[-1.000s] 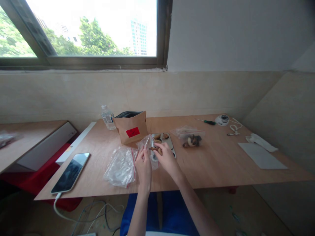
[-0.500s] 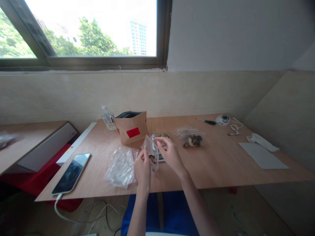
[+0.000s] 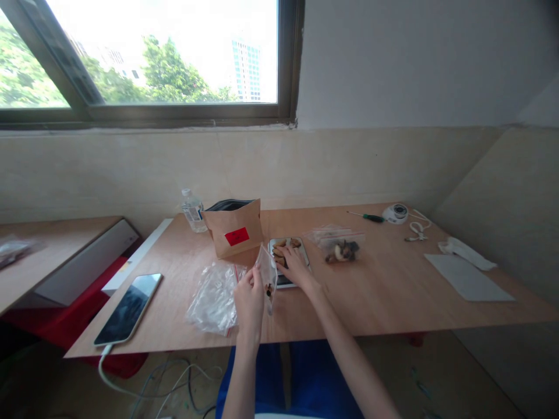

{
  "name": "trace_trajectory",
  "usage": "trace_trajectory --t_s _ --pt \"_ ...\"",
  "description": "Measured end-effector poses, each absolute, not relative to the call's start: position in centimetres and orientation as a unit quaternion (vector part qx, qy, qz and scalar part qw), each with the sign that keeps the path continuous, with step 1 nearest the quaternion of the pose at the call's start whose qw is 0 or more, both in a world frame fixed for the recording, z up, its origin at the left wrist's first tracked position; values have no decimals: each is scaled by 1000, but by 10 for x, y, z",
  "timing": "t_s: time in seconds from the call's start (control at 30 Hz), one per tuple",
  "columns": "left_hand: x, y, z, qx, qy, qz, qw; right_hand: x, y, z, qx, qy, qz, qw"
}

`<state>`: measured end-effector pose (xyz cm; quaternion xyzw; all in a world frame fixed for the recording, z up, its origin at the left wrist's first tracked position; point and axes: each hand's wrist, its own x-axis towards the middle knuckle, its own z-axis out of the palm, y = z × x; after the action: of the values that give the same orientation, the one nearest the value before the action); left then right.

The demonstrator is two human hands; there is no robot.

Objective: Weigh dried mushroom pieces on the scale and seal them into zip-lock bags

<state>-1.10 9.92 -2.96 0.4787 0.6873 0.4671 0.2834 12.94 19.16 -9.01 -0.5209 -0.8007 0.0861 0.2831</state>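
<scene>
My left hand (image 3: 248, 297) is closed on a small clear zip bag (image 3: 266, 274), held upright just above the table's front edge, with a few dark nuts showing inside. My right hand (image 3: 293, 263) reaches onto a small flat scale (image 3: 288, 256) that carries brown nuts (image 3: 283, 244). Its fingers rest curled on the nuts, and whether they grip any is hidden. A brown paper bag with a red label (image 3: 233, 228) stands open just behind the scale.
A pile of empty clear bags (image 3: 213, 297) lies left of my hands. A filled zip bag (image 3: 340, 247) sits right of the scale. A phone on a cable (image 3: 128, 307), a water bottle (image 3: 191, 209), a screwdriver (image 3: 365, 216), a tape measure (image 3: 395, 212) and white paper (image 3: 469, 276) lie on the wooden table (image 3: 384, 297).
My right hand left the bag's mouth and moved back onto the nuts on the scale. My left hand kept hold of the small bag and drew it slightly nearer.
</scene>
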Motion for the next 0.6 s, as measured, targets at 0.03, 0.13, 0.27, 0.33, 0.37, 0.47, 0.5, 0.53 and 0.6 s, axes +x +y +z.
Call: trace_trajectory --t_s 0.03,0.13,0.27,0.33,0.37,0.47,0.5,0.53,0.6 --pt "-11 99 -29 480 690 464 281 129 192 -91 -529 -798 77 280" --pt "-12 98 -29 481 694 458 278 133 194 -93 -526 -794 70 296" --pt "-12 98 -28 485 697 449 278 138 196 -96 -495 -794 90 340" --pt "-11 98 -28 487 697 445 279 139 197 -98 -485 -793 99 355" --pt "-10 98 -27 488 698 444 278 139 198 -99 -483 -792 103 360" --pt "-9 98 -27 493 699 441 273 140 200 -100 -482 -787 113 368" --pt "-9 98 -27 494 698 441 272 140 200 -100 -483 -785 116 369" --pt "-9 98 -26 494 697 442 272 141 200 -99 -485 -783 118 370" --pt "-9 97 -25 494 695 445 275 142 199 -97 -491 -776 126 376"
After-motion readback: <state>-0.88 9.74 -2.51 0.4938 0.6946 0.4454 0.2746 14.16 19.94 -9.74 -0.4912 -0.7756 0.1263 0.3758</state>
